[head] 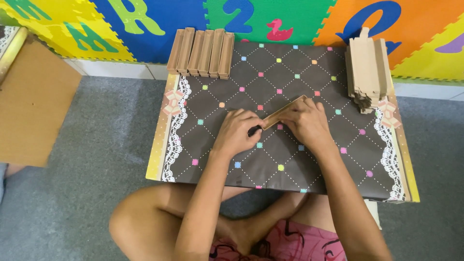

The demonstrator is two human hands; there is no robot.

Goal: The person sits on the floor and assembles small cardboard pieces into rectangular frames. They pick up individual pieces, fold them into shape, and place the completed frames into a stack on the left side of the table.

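- At the middle of the low table (309, 166), both hands met on one narrow strip of brown cardboard (289, 107), lying at a slant, its far end pointing up and to the right.
- Left hand (238, 131) was curled shut over the strip's near end; a small dark object showed under its fingers, kind not clear.
- Right hand (305, 122) lay closed over the strip's middle, fingers pressing along the long edge.
- Judgement: folding such a strip cleanly would call for pressing it flat against the table and running the fingers along the crease evenly, one hand pinning the end so it cannot slide.
- Row of finished box-like cardboard pieces (201, 52) stood side by side at the table's far left edge.
- Stack of flat cardboard blanks (368, 72) sat at the far right, well apart from the hands.
- Table was covered with dark brown paper, dotted diamond lines, small coloured squares, lace and bow print at the sides.
- Grey carpet (106, 145) lay below; bright foam puzzle mats (290, 19) lined the wall; a brown board (34, 101) lay to the left.
- Person sat cross-legged.
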